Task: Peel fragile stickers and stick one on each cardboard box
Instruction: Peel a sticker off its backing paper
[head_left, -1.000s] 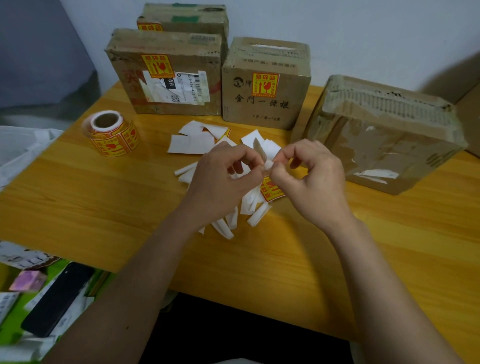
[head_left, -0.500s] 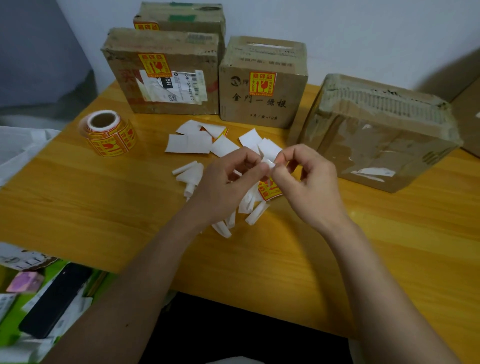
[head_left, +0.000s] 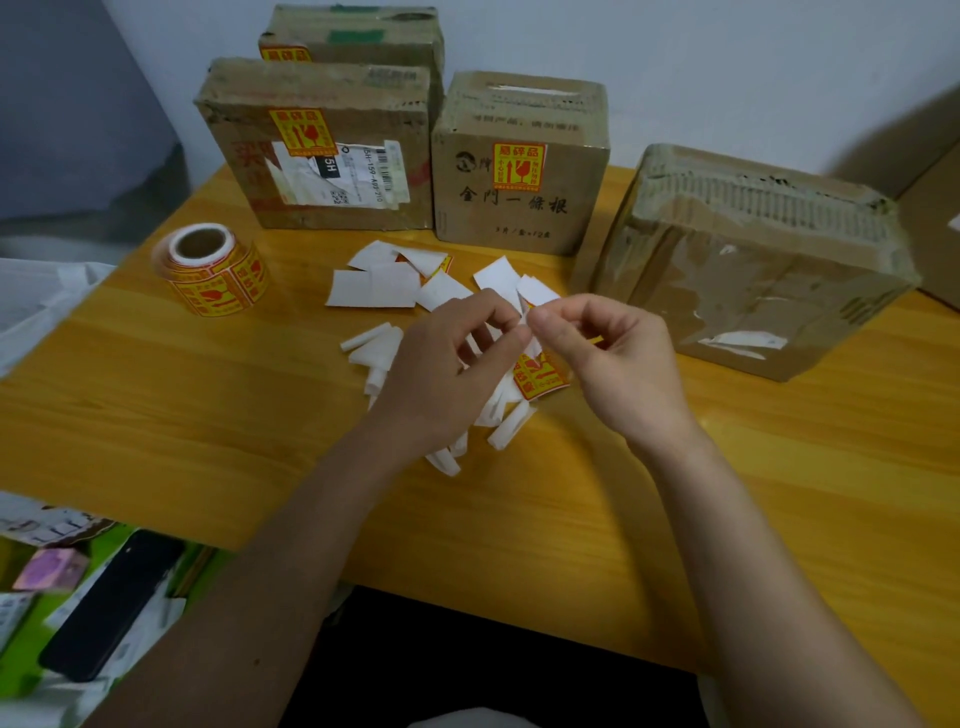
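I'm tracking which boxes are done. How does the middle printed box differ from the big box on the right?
The middle box carries a yellow-red fragile sticker; the right box shows none. The middle box has printed characters and faces the camera squarely; the right box is larger, angled, with torn label remnants. Both are brown cardboard on the table.

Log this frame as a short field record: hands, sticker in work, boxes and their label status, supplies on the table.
left hand: pinches the top of the sticker with its backing
right hand: pinches the same piece from the other side
sticker in work: yellow and red, hanging below the fingers, partly hidden
labelled boxes: rear box, left box, middle box
unlabelled box: at right, no fragile sticker on visible faces
sticker roll: on the table at left
backing scraps: white pieces scattered around the hands
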